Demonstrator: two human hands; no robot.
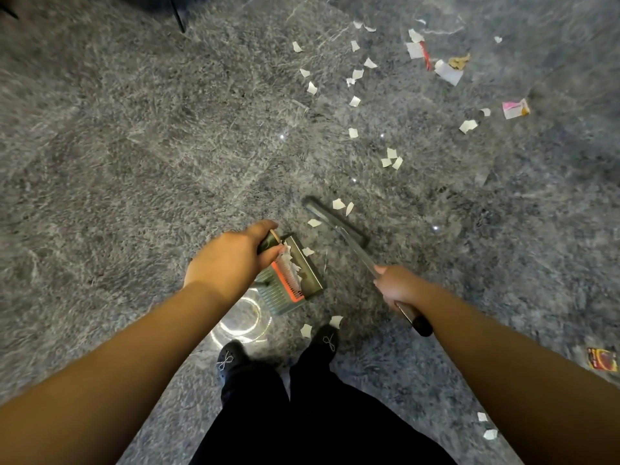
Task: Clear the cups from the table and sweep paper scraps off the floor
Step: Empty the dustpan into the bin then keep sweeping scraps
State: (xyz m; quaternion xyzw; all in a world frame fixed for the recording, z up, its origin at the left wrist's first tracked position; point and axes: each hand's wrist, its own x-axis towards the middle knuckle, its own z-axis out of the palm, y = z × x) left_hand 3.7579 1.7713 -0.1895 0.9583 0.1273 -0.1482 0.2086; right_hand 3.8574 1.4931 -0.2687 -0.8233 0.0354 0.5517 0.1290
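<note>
My left hand [231,260] grips the handle of a grey-green dustpan [288,280] with an orange comb edge; several white paper scraps lie in it. My right hand [397,288] grips the long handle of a broom [335,221], whose dark head rests on the floor just beyond the dustpan. White paper scraps [339,204] lie beside the broom head, and more white scraps [355,75] are scattered up toward the top right. Two scraps [320,325] lie near my shoes. No cups or table are in view.
Grey marbled floor [134,162] all round. Larger litter at upper right: a red-and-white wrapper [419,50], a pink packet [515,109]. A red-yellow packet [602,359] lies at right. A dark furniture leg [177,13] stands at top left. My shoes [231,359] are below the dustpan.
</note>
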